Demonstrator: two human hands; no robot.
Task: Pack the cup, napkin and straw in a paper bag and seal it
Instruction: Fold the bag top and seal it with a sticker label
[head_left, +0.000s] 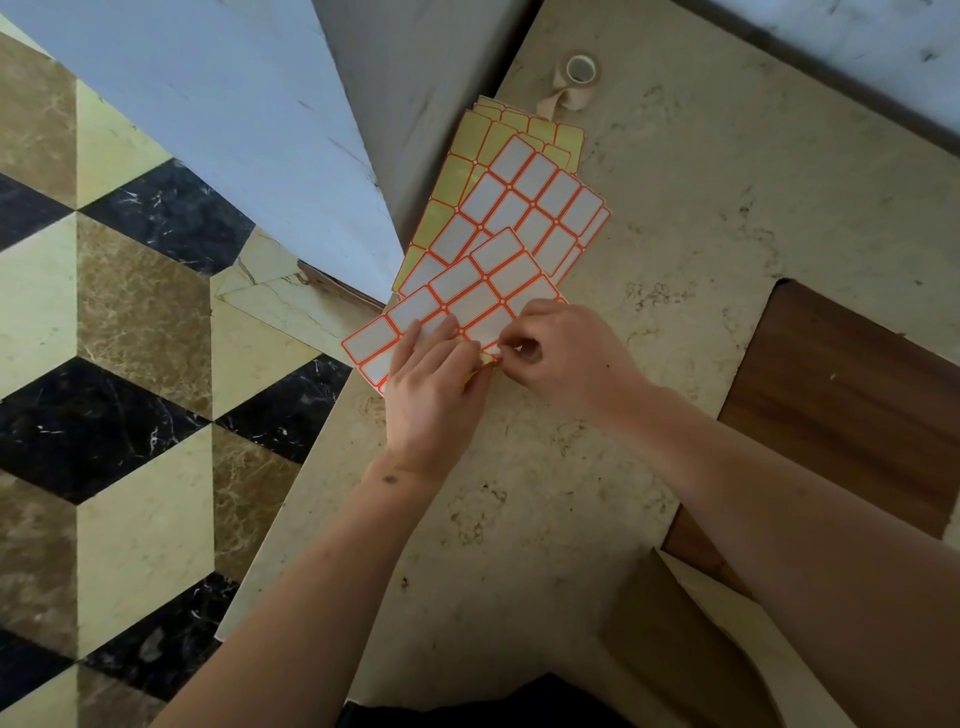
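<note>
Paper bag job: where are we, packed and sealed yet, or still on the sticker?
Packing cannot be confirmed: no cup, napkin or straw is in view, and only part of the paper bag shows at the lower right. In hand: the left hand pins the front sticker sheet while the right hand picks at a label's corner. Left: peel it and seal the bag.

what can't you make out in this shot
- Head view: the label sheet corner being picked at is covered by the left hand and right hand.
- Paper bag: cut off by the bottom edge and the right arm; contents hidden.
- Cup, napkin, straw: not visible.
</note>
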